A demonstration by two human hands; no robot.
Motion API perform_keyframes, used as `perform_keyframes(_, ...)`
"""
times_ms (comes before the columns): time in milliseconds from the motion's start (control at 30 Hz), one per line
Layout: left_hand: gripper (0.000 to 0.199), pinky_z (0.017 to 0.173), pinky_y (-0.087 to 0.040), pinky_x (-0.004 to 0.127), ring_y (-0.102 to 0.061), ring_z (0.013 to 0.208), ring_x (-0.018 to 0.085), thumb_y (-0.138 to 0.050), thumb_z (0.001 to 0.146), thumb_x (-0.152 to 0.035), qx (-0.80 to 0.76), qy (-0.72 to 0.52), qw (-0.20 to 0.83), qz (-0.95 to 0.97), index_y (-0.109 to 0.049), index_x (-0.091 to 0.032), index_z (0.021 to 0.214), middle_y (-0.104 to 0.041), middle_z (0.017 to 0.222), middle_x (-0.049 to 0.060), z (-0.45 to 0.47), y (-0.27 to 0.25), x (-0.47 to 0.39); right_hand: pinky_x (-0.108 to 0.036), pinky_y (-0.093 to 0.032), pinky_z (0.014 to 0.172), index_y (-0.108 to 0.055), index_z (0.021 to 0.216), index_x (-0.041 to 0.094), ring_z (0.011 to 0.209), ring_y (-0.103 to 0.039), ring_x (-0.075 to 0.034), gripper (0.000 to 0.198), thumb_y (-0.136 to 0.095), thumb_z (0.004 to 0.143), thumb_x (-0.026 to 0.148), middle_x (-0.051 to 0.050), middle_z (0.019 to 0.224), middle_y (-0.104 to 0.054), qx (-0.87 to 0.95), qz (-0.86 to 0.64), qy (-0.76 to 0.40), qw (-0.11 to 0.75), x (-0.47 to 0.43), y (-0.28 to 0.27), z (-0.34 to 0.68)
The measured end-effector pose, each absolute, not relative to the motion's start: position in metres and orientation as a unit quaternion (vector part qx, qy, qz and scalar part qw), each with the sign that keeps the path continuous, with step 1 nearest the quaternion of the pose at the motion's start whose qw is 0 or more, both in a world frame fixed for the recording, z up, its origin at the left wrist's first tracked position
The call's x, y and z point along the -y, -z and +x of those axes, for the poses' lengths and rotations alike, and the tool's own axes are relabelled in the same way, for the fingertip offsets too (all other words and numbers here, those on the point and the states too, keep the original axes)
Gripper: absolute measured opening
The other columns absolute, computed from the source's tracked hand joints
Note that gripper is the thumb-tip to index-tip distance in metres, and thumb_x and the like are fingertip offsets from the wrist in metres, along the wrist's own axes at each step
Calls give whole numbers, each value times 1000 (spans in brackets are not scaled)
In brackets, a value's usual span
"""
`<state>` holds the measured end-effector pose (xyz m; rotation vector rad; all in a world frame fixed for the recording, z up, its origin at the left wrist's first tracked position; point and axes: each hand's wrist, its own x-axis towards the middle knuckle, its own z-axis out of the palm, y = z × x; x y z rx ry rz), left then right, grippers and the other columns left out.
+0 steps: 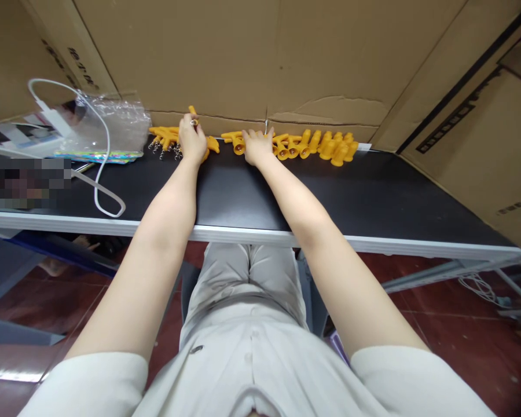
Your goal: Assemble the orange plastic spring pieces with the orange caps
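My left hand (192, 141) is closed on a small yellow plastic piece (193, 109) that sticks up past the fingers, with a bit of coiled metal showing by the fingertips. Around that hand lies a pile of yellow plastic pieces (164, 135) with metal coils (161, 154) hanging toward me. My right hand (257, 147) rests with fingers spread over a row of yellow bell-ended pieces (292, 149), covering some of them. Whether those fingers grip one is hidden. More yellow pieces (339, 152) stand upright in a cluster at the row's right end.
Cardboard walls (243, 58) rise behind and beside the black tabletop (243, 202). On the left are a clear plastic bag (125, 124), a white cable (109, 136) and a white plug-like block (57, 120). A pale metal edge (243, 234) runs along the front.
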<state>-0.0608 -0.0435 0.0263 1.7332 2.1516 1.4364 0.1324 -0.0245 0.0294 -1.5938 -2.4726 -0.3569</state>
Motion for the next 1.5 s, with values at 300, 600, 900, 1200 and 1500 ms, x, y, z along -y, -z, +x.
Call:
perform_keyframes(300, 57, 115, -50, 44, -69, 139, 28, -32, 119, -70, -705, -390, -16, 592, -63, -22, 118, -79, 104, 6, -51, -35, 48, -74, -28, 135, -56, 165, -5, 160, -53, -45, 62, -54, 103, 1, -36, 167, -57, 753, -625, 142, 148, 25, -70, 222)
perform_keyframes(600, 41, 123, -52, 51, -73, 135, 40, -50, 115, -52, -678, -339, 3, 652, -69, -21, 134, -79, 121, 16, -36, -25, 41, -61, -45, 120, -51, 173, 3, 160, -51, -39, 62, -33, 124, 36, -44, 175, -41, 522, -802, 188, 222, 29, -43, 333)
perform_keyframes(900, 34, 108, -64, 45, -84, 103, 36, -62, 108, -33, -689, -238, 73, 681, -76, -11, 129, -82, 108, 17, -27, -28, 54, -57, -40, 132, -69, 159, 9, 162, -54, -40, 58, -73, 108, 37, -31, 166, -61, 494, -830, 35, 259, 25, -11, 363)
perform_keyframes(1200, 42, 119, -60, 53, -77, 133, 44, -61, 103, -36, -686, -224, 70, 689, -78, -15, 136, -83, 130, 21, -32, -21, 44, -58, -41, 130, -66, 164, 8, 166, -47, -44, 60, -65, 112, 37, -35, 174, -50, 510, -832, -12, 219, 22, -15, 363)
perform_keyframes(1500, 54, 130, -49, 54, -66, 149, 39, -53, 107, -27, -676, -282, 59, 678, -61, -21, 161, -71, 154, 21, -30, -22, 48, -80, -46, 107, -81, 133, 7, 135, -73, -50, 70, -53, 116, 69, -35, 131, -76, 598, -774, 79, 195, 4, -26, 348)
